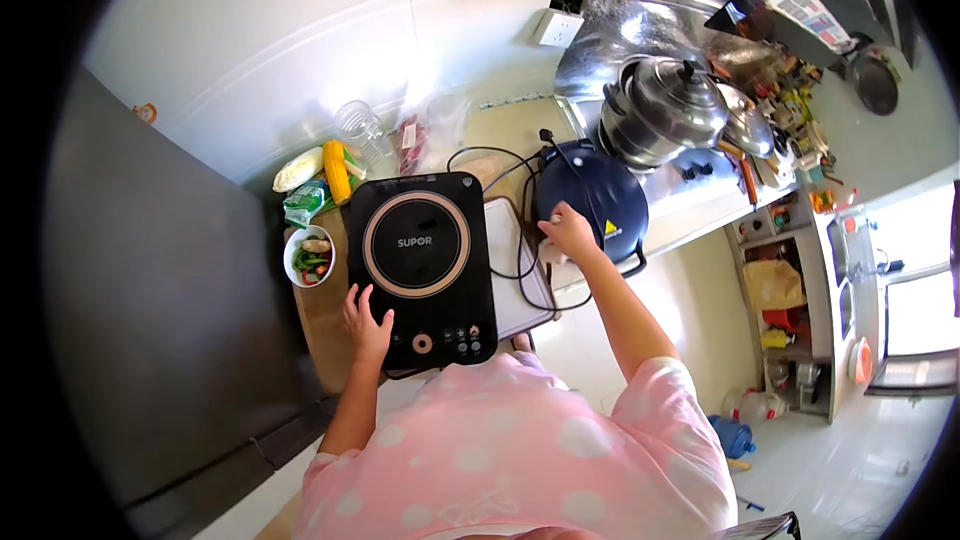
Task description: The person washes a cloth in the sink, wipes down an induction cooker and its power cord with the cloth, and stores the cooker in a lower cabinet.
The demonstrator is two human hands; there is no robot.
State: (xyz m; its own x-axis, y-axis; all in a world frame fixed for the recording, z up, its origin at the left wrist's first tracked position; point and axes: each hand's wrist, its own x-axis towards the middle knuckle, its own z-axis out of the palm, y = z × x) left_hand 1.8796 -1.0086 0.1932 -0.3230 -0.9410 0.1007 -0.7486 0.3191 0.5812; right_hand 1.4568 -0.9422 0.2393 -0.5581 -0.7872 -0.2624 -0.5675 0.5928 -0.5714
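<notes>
A black SUPOR induction cooker (430,315) lies flat on the counter in front of me. My left hand (369,328) rests at its near left edge, fingers spread and holding nothing. To the right is a round dark-blue electric pan (600,185) with a yellow warning sticker and a black cable (521,252) looped beside it. My right hand (568,233) is closed at the pan's left edge. A white, cloth-like piece (552,254) shows under its fingers; its exact kind is unclear. Between cooker and pan, a white board-like surface (522,285) is partly covered.
A white bowl (291,262) of vegetables stands left of the cooker, with corn (336,172), a green packet (305,202) and a clear cup (364,130) behind. A steel steamer pot (665,110) stands beyond the pan. A wall socket (558,28) is above.
</notes>
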